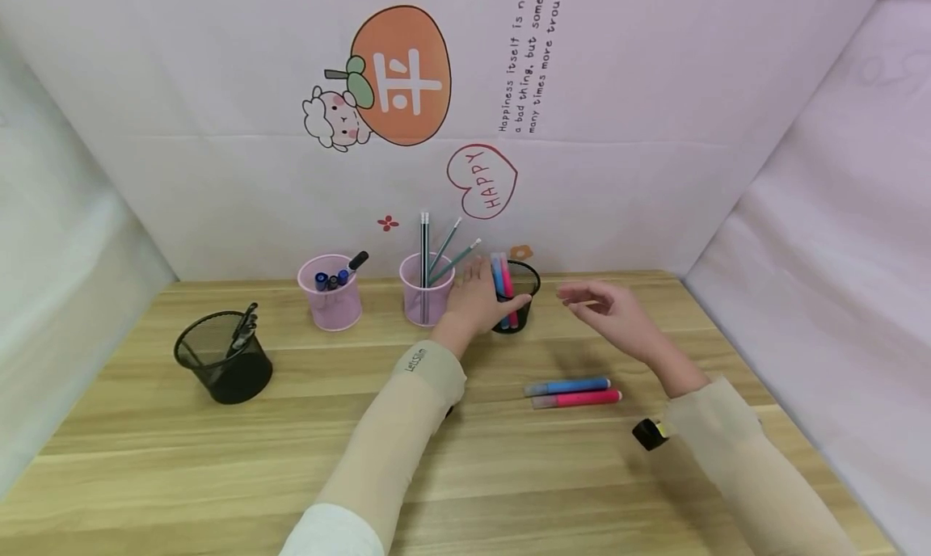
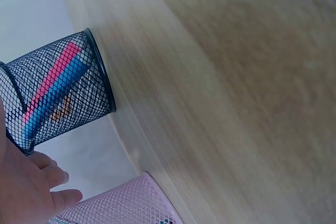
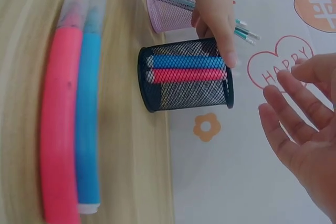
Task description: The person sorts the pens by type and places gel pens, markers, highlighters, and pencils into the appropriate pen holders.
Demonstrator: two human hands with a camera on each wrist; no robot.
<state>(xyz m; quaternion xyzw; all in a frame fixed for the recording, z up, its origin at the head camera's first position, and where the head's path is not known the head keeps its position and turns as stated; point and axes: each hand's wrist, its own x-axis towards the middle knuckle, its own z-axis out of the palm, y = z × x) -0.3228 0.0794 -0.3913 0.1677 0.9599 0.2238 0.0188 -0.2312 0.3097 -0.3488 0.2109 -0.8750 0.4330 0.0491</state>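
A black mesh pen cup (image 3: 184,95) stands near the back edge, holding a blue marker (image 3: 184,62) and a pink marker (image 3: 184,74). My left hand (image 1: 474,297) is right at its rim, the thumb stretched along the top and the other fingers hanging loosely on the side toward a pink mesh cup (image 1: 427,305). To the right, my right hand (image 1: 614,318) is raised above the table with relaxed, spread fingers and nothing in them. Below it, another blue marker (image 1: 570,387) and pink marker (image 1: 579,398) lie side by side on the wood.
Several pencils (image 1: 425,241) stand in the pink cup beside my left hand. Another pink mesh cup (image 1: 334,304) with several pens is farther left. A second black mesh cup (image 1: 233,370) with dark pens stands at the left. White printed cloth (image 1: 291,208) hangs behind the table.
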